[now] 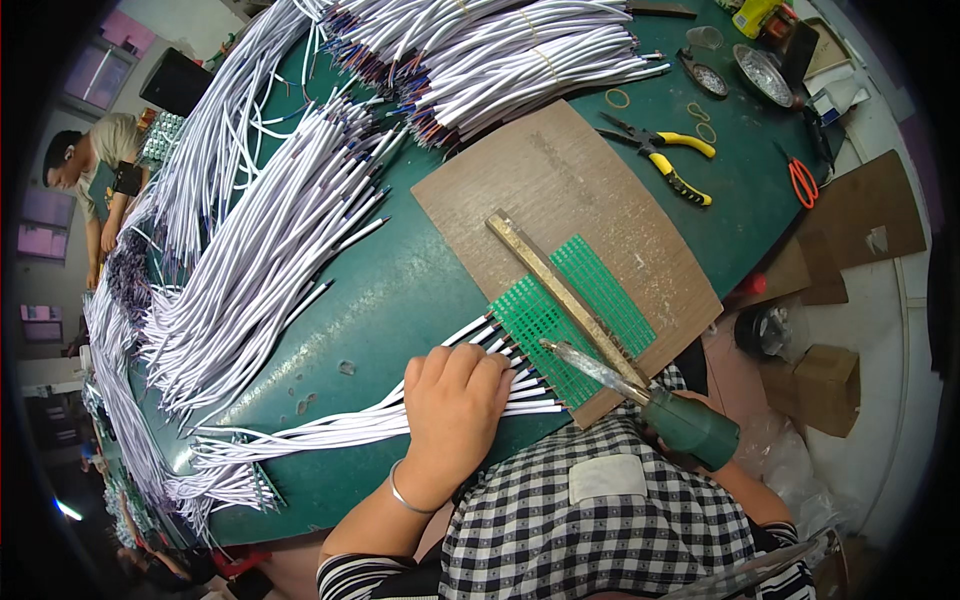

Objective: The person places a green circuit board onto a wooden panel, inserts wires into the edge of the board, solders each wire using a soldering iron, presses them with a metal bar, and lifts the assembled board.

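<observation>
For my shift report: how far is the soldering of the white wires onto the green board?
Done: a row of white wires already lies lined up against the green board, under the metal bar.
In hand: the left hand presses these wires flat; the right hand, mostly hidden, holds the soldering iron, tip near the board edge.
Left: large wire bundles wait on the green table.

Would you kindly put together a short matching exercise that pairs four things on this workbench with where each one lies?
Things:
1. pliers
2. scissors
3. metal bar
4. left hand

Places:
A. lying across the green circuit boards
B. pressing down on a row of white wires
C. near the table's far right edge, red handles
D. beyond the brown board, yellow handles

Pairs: 1-D, 2-C, 3-A, 4-B
</observation>
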A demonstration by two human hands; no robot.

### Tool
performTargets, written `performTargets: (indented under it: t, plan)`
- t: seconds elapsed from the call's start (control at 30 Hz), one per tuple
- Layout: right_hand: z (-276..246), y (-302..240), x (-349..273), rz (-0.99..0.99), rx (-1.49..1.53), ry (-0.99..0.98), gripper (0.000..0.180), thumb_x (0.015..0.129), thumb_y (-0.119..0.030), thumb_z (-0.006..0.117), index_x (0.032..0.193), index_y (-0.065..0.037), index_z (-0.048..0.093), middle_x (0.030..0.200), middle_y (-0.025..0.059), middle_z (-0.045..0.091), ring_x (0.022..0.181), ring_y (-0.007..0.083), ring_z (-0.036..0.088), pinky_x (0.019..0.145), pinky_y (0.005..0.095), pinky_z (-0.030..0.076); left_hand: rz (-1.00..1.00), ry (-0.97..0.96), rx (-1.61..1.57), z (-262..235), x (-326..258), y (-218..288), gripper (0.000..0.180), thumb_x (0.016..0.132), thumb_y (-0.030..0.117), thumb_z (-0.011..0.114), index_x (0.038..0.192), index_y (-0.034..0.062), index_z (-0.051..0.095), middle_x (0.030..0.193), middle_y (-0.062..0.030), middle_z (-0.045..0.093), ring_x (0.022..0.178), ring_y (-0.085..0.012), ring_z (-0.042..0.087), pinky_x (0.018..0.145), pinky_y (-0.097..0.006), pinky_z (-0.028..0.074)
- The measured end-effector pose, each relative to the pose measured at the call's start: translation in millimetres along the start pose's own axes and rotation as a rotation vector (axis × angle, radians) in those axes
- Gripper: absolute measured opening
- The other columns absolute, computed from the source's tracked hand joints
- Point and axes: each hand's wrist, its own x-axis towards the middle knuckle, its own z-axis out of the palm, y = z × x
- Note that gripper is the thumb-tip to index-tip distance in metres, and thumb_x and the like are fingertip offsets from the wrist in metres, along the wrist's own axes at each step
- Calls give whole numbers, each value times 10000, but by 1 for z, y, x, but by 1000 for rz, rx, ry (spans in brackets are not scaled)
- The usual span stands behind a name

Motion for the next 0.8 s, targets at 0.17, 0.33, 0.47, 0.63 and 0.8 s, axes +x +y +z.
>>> performTargets:
  t: [0.17, 0.33, 0.47, 0.63, 0.8]
  plan:
    - [-3, -3, 4, -210, -364, 4, 411, 752, -141, 748, 1124, -33, 611, 994, 54, 683, 861, 165, 673, 763, 242, 536, 36, -5, 27, 3, 3, 2, 129, 711, 93, 703, 793, 106, 604, 796, -13, 579, 727, -213, 527, 659, -353, 368]
    - [-2, -11, 7, -156, -345, 4, 422, 736, -179, 764, 1102, -31, 616, 975, 54, 682, 843, 177, 677, 741, 256, 542, 6, -24, 48, 3, 2, 7, 136, 724, 82, 678, 825, 92, 586, 781, -36, 561, 723, -231, 526, 647, -362, 371]
    - [-2, -3, 6, -222, -326, 28, 424, 739, -193, 760, 1095, -14, 612, 970, 73, 679, 842, 190, 677, 745, 266, 544, -31, -3, -68, 11, 2, 4, 153, 724, 96, 679, 841, 88, 581, 775, -40, 543, 734, -238, 517, 645, -363, 358]
    - [-1, 6, 0, -135, -177, 37, 428, 732, -218, 759, 1078, -12, 618, 964, 72, 676, 849, 208, 675, 748, 287, 544, -150, -6, -137, 14, 4, 6, 133, 715, 136, 694, 784, 109, 584, 760, -33, 507, 733, -228, 489, 667, -364, 308]
    - [-3, -6, 12, -324, -440, -40, 396, 708, -263, 755, 1037, -73, 644, 957, 69, 668, 850, 233, 663, 743, 337, 540, -177, 1, -161, 14, 9, 6, 118, 709, 145, 694, 748, 122, 585, 754, -28, 498, 741, -221, 481, 691, -360, 285]
